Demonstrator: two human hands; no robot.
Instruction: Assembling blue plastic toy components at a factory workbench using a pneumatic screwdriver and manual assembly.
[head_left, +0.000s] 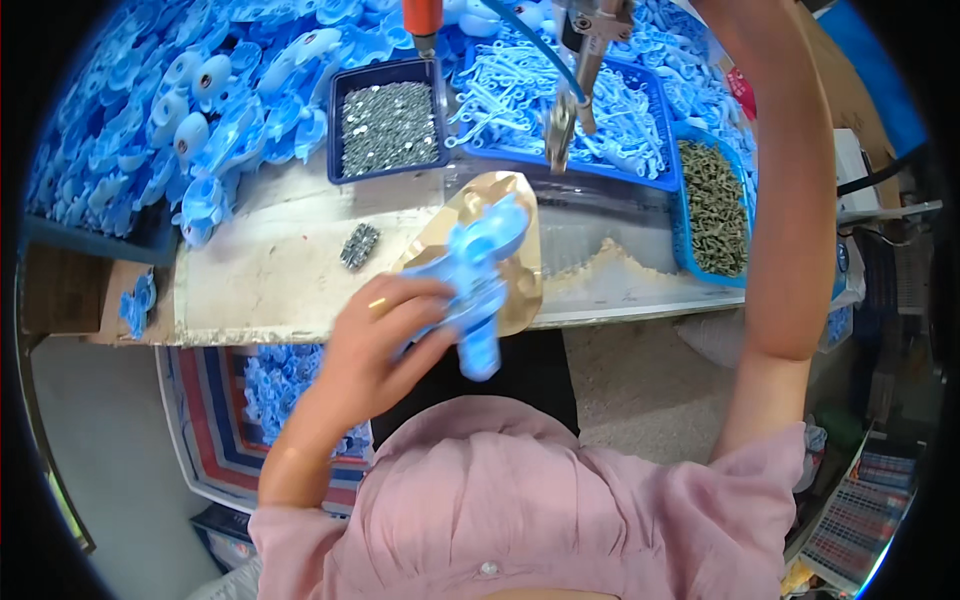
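Observation:
A light-blue plastic toy shell (482, 285), with rounded and elongated lobes, is gripped along its left side by my left hand (375, 335). The fingers are closed on its edge, and a gold ring shows on one of them. The shell hangs over a gold-coloured moulded holder (525, 290) at the table's front edge, slightly blurred; whether the two touch I cannot tell. My right arm (785, 200) stretches up along the right side to the top edge. The right hand itself lies outside the picture.
Blue toy parts (200, 120) heap at the far left. Dark-blue trays hold small metal pieces (390, 125) and light-blue plastic links (610, 125); a teal basket (683, 245) holds brownish pieces. A red-orange driver (422, 18) and a metal tool (560, 135) hang overhead. A metal cluster (360, 246) lies nearby.

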